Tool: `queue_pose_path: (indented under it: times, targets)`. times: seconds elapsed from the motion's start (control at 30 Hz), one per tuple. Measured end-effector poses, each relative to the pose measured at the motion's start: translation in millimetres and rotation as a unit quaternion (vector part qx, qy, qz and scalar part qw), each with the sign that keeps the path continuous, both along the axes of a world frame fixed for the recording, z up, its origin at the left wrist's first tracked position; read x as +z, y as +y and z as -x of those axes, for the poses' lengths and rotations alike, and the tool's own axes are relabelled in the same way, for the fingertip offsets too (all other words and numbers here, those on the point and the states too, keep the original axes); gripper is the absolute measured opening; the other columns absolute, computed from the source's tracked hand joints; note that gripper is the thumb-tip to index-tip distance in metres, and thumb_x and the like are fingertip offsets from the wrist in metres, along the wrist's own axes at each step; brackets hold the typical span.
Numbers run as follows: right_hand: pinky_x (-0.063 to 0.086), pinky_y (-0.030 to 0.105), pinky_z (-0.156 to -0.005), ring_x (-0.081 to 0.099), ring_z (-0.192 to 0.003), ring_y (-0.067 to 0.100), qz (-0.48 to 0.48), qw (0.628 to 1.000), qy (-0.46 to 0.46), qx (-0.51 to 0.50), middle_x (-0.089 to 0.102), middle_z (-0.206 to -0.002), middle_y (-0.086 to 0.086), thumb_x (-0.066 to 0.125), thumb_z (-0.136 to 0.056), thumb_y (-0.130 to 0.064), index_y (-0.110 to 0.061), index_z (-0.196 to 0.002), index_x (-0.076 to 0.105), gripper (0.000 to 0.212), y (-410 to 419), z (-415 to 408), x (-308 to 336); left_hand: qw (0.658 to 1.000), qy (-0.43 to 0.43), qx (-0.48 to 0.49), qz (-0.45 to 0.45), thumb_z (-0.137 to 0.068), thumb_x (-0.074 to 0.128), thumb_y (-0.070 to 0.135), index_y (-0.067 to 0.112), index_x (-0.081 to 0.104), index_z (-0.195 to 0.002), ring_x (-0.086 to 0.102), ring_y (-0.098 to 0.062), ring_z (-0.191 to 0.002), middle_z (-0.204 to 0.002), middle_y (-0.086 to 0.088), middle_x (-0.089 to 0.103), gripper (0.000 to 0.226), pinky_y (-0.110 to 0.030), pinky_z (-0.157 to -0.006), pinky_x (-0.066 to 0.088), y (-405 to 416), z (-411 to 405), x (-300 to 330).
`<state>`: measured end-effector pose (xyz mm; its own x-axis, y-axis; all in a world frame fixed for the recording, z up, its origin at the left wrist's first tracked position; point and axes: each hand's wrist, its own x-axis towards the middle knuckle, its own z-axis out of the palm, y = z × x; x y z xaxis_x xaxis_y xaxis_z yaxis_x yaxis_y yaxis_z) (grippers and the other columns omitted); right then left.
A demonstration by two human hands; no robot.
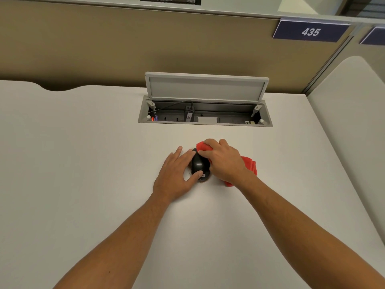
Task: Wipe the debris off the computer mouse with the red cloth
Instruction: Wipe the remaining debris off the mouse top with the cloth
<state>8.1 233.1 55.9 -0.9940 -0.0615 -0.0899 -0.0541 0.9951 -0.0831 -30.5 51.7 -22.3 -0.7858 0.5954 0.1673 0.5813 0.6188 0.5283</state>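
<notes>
White desk (83, 163), tan partition (104, 49); left hand (177, 174) fingers grip mouse (197, 163), right hand (223, 159) fingers clutch red cloth (250, 163).

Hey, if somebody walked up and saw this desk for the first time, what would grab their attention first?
Probably the bright red cloth, bunched under the right hand and pressed on the right side of the small black computer mouse mid-desk. The left hand steadies the mouse from its left, thumb at its near end. Behind them, the grey cable box with its raised lid is sunk into the white desk, below a blue sign reading 435.
</notes>
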Motion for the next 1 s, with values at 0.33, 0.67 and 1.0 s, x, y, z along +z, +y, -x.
queue_pose_path:
  times: [0.33, 0.67, 1.0]
  targets:
    - [0.045, 0.033, -0.084, 0.045, -0.117, 0.026, -0.016, 1.000, 0.012, -0.005, 0.042, -0.144, 0.002, 0.062, -0.088, -0.030, -0.027, -0.132, 0.055, 0.045, -2.3, 2.7, 0.0, 1.000, 0.001, 0.000, -0.001, -0.092, 0.041, 0.068, 0.033, 0.031, -0.150, 0.016, -0.014, -0.150, -0.155, 0.013, 0.038, 0.068, -0.035, -0.121, 0.014, -0.2, 0.3, -0.9]
    - [0.042, 0.031, -0.080, 0.046, -0.114, 0.024, 0.008, 0.998, 0.013, -0.056, 0.047, -0.139, 0.001, 0.055, -0.093, -0.029, -0.026, -0.126, 0.060, 0.033, 9.6, -1.2, 3.6, 1.000, -0.001, -0.001, -0.006, -0.092, 0.043, 0.066, 0.029, 0.035, -0.149, 0.017, -0.015, -0.150, -0.154, 0.010, 0.040, 0.068, -0.039, -0.122, 0.018, -0.5, -0.4, -0.5]
    - [0.040, 0.033, -0.080, 0.048, -0.113, 0.024, 0.080, 0.993, -0.082, -0.028, 0.051, -0.135, -0.001, 0.050, -0.093, -0.019, -0.030, -0.131, 0.058, 0.040, 1.9, 28.1, 17.8, 1.000, -0.010, -0.003, -0.001, -0.092, 0.042, 0.067, 0.031, 0.032, -0.151, 0.013, -0.013, -0.151, -0.156, 0.013, 0.036, 0.070, -0.037, -0.123, 0.015, -0.5, -0.1, 1.7]
